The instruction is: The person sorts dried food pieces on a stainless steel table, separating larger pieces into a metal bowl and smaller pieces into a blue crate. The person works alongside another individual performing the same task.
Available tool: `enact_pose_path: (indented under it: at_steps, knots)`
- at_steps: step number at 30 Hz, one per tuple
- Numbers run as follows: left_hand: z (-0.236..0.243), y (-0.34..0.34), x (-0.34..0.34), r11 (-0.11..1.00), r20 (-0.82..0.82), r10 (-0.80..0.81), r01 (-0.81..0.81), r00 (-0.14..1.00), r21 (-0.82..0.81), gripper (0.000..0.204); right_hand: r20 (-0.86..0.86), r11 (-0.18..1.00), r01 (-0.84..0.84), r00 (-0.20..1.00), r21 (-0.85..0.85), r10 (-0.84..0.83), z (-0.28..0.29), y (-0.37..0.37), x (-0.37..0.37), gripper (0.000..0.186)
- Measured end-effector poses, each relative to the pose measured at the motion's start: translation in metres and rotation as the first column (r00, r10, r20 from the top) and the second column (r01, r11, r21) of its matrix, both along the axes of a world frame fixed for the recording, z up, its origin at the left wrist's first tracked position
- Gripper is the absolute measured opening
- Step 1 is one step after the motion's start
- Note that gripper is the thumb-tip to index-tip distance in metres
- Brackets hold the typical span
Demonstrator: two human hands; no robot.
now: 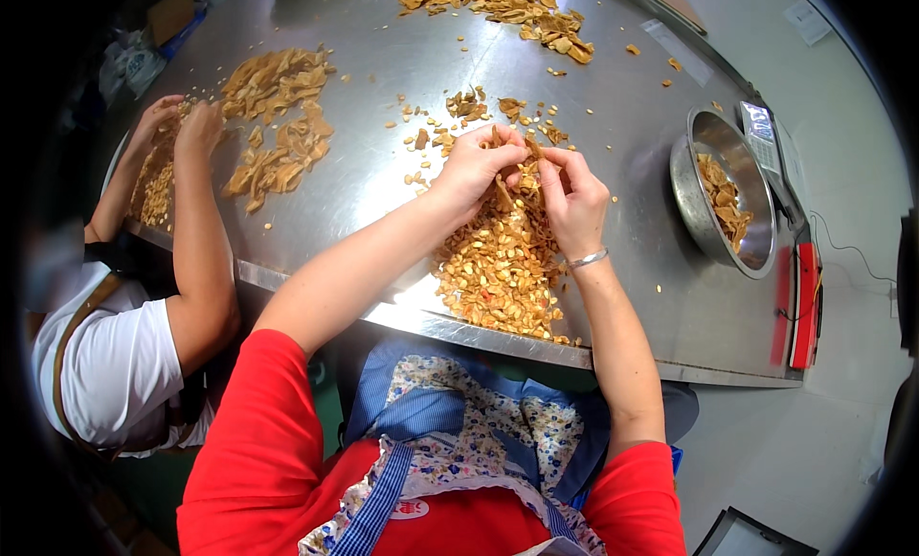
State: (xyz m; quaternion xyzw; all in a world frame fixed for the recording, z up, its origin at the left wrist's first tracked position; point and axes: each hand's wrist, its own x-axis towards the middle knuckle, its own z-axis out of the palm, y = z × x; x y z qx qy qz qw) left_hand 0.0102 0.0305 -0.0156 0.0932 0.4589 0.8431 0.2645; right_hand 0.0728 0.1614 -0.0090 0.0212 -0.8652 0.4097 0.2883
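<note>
Both my hands are together above a heap of small pale-yellow and brown bits (503, 278) at the near side of the metal table. My left hand (474, 168) is closed, its fingertips pinching a brown, dried-looking piece (504, 194). My right hand (576, 200), with a silver bangle at the wrist, is closed in a pinch on a brown dried piece (532, 154) close beside it. Whether both hold the same piece cannot be made out. Just beyond my fingers lie loose brown scraps (467, 106) and pale bits.
Right of me stands a metal bowl (682, 173) with brown pieces inside, by a red-edged device (806, 302). Larger brown piles lie at the left (278, 154) and far side (522, 10) of the table (383, 68). A co-worker's hands (199, 127) work at the left.
</note>
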Motion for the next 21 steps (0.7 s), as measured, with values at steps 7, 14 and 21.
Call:
enact_pose_path:
  at_steps: [7,14,21]
  knots:
    - [-0.003,0.000,-0.001,0.935,-0.418,0.035,-0.177,0.908,-0.306,0.007,0.079,0.954,-0.087,0.990,-0.287,0.114,-0.007,0.005,-0.007,0.010]
    - [0.007,0.004,0.006,0.958,-0.342,0.180,-0.242,0.922,-0.150,0.008,0.053,0.798,-0.154,0.972,-0.582,0.227,-0.009,0.011,-0.011,0.008]
    - [0.002,-0.001,-0.005,0.896,-0.568,0.020,-0.267,0.823,-0.355,0.011,0.106,0.872,-0.151,0.969,-0.465,0.224,-0.005,0.010,-0.010,0.012]
